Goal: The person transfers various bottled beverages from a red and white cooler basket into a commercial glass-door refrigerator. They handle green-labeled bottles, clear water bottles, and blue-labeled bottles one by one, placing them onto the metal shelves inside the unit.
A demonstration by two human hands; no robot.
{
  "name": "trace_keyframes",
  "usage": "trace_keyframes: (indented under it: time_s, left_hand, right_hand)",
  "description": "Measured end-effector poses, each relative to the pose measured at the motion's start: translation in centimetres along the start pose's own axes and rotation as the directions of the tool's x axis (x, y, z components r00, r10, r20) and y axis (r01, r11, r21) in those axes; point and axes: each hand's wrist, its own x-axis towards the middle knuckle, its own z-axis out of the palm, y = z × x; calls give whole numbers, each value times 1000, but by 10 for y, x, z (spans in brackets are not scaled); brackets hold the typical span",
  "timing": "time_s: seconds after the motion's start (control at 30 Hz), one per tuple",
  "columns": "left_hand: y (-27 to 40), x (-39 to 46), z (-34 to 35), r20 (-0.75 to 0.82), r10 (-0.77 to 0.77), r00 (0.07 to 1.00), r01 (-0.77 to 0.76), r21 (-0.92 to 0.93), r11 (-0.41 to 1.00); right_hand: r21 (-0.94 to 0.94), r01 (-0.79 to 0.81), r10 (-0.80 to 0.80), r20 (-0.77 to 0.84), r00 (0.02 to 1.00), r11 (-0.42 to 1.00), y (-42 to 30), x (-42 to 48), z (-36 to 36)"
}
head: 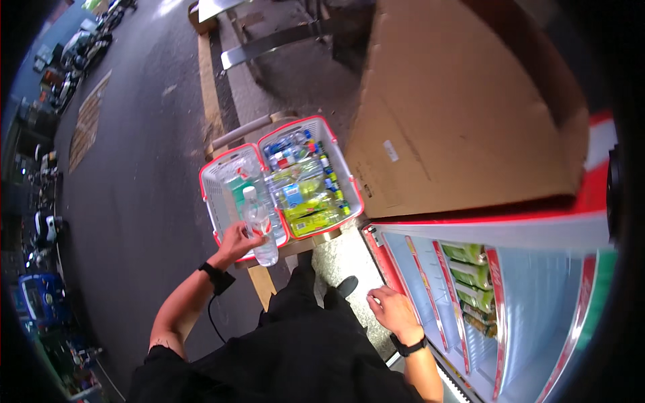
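My left hand (237,243) grips a clear plastic bottle (257,216) with a white cap and a red-marked label. The bottle is over the front end of the left basket (207,201), which is white with a red rim and holds several clear bottles. Beside it, touching, the right basket (353,189) is packed with bottles, some with yellow-green labels (315,216). My right hand (390,308) is beside the lit open refrigerated cabinet (418,230), its fingers loosely bent and nothing seen in them.
Shelves in the cabinet have red front strips (496,292); green packs (471,274) stand in one row. A large cardboard sheet (468,126) leans over the cabinet. The baskets rest on a cart with a handle (242,133). Motorbikes (75,55) line the far side of the road (136,201).
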Motion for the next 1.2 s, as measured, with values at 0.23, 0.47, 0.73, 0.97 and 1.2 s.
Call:
trace_keyframes:
  time_s: [0.23,0.47,0.73,0.97,1.2]
  left_hand:
    - [166,-68,72,230,528,818,-504,-157,849]
    - [303,-118,151,489,788,374,-888,-56,456]
    - [396,-187,238,574,796,-193,-948,-317,-2]
    - [430,-241,279,428,783,-452,-855,-458,-243]
    - [429,-247,272,616,682,-395,-890,-440,-118]
  right_hand:
    - [229,359,-270,-342,900,905,-31,-25,-46]
    - [323,265,15,-659,752,909,-47,-114,-99]
    - [221,210,155,-944,291,952,-45,-206,-106]
    - [-60,-16,-61,-993,-105,998,-43,-264,-103]
    - [-198,14,-163,-842,-514,980,-17,-360,-127]
